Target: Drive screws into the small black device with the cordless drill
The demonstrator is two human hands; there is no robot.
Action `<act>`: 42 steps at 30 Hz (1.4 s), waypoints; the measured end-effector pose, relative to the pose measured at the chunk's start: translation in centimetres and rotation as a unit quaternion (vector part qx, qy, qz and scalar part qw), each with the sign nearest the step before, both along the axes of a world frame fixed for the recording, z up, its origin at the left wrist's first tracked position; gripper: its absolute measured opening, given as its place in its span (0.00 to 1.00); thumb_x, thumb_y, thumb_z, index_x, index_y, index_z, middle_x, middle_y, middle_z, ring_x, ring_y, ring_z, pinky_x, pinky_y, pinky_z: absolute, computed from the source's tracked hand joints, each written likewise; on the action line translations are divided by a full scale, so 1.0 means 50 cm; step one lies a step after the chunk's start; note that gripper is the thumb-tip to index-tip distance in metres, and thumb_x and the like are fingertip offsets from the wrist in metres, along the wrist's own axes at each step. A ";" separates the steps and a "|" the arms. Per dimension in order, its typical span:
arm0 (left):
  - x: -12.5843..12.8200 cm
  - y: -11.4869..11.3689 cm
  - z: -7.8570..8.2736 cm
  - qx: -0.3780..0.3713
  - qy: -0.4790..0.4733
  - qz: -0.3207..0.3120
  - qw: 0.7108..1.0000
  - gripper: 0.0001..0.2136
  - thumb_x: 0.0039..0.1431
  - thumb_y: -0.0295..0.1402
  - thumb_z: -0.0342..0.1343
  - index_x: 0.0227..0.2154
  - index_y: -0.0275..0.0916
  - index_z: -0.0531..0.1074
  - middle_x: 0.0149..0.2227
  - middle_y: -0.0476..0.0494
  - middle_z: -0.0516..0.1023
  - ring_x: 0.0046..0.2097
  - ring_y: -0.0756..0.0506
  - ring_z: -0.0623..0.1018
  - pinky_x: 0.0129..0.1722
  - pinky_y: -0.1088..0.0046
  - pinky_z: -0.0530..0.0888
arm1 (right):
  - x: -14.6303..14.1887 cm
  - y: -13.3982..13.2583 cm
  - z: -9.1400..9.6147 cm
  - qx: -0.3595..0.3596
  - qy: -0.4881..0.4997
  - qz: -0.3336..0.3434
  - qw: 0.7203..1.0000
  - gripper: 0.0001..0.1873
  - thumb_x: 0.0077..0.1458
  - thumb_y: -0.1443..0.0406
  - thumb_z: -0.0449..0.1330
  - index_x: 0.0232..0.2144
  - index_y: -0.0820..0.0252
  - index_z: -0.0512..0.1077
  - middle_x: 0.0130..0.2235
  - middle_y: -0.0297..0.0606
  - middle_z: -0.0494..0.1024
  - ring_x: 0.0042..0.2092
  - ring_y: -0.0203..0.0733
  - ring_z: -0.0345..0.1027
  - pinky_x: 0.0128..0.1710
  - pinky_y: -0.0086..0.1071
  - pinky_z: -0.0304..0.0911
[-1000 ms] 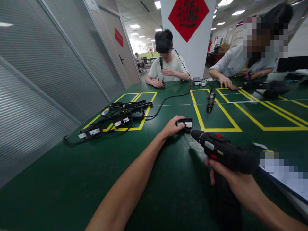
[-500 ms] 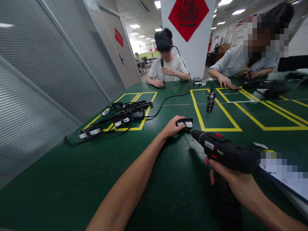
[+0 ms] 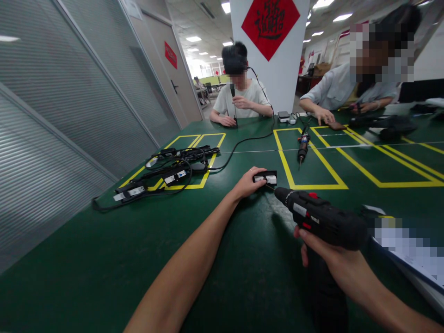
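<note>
- The left hand (image 3: 248, 183), just above the middle of the frame, lies curled on the green table (image 3: 104, 259), its fingers pinching the near end of a small black part (image 3: 265, 177) with white labels.
- The right hand (image 3: 328, 259), lower right of the frame, is closed round the grip of a black cordless drill (image 3: 321, 219).
- The drill's bit points up-left and meets the small black part at its near edge.
- A bundle of black cables and adapters (image 3: 166, 173) lies at middle left, well apart.
- A second screwdriver tool (image 3: 303, 149) lies inside a yellow-taped box above centre.
</note>
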State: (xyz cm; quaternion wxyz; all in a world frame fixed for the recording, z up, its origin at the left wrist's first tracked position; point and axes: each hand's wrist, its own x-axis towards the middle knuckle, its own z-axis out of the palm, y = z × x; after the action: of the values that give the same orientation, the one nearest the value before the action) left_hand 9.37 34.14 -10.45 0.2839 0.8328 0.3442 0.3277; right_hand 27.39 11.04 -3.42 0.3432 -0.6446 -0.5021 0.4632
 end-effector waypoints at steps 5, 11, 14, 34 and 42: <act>-0.001 -0.002 0.002 -0.001 -0.004 -0.005 1.000 0.21 0.51 0.34 0.54 0.50 0.38 0.66 0.46 0.42 0.68 0.48 0.45 0.69 0.50 0.67 0.66 | -0.001 0.001 -0.005 0.020 0.033 -0.001 0.999 0.17 0.54 0.54 0.53 0.35 0.60 0.74 0.22 0.34 0.75 0.28 0.43 0.69 0.34 0.36 0.59; -0.001 -0.002 0.002 -0.001 -0.001 -0.003 1.000 0.21 0.51 0.32 0.53 0.50 0.37 0.66 0.46 0.42 0.68 0.49 0.45 0.69 0.51 0.66 0.65 | -0.002 0.003 -0.012 0.012 0.063 -0.014 0.998 0.18 0.54 0.53 0.54 0.38 0.59 0.72 0.21 0.33 0.74 0.26 0.43 0.68 0.33 0.36 0.60; 0.000 -0.001 0.001 0.002 -0.007 -0.008 1.000 0.21 0.51 0.32 0.53 0.50 0.37 0.66 0.46 0.42 0.68 0.48 0.45 0.69 0.51 0.67 0.65 | -0.002 0.003 -0.007 -0.005 0.047 -0.013 0.999 0.19 0.54 0.52 0.54 0.38 0.59 0.73 0.21 0.34 0.75 0.27 0.44 0.69 0.34 0.37 0.59; 0.000 -0.003 0.005 -0.009 -0.006 -0.005 1.000 0.21 0.50 0.30 0.52 0.50 0.37 0.66 0.47 0.42 0.68 0.49 0.45 0.69 0.51 0.67 0.65 | 0.005 0.004 -0.011 -0.010 -0.005 0.011 1.000 0.21 0.54 0.53 0.53 0.21 0.58 0.75 0.24 0.38 0.76 0.32 0.45 0.68 0.35 0.36 0.57; 0.001 -0.003 0.005 -0.003 -0.009 -0.007 1.000 0.21 0.50 0.30 0.53 0.50 0.37 0.66 0.47 0.41 0.68 0.49 0.45 0.69 0.51 0.67 0.65 | 0.007 0.004 -0.016 -0.004 -0.004 0.008 1.000 0.20 0.54 0.52 0.53 0.21 0.58 0.75 0.24 0.38 0.76 0.34 0.47 0.68 0.36 0.38 0.56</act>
State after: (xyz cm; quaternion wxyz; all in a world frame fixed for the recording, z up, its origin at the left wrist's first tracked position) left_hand 9.42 33.98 -10.20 0.2912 0.8315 0.3368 0.3322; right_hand 27.75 11.23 -4.21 0.3352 -0.6438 -0.5066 0.4653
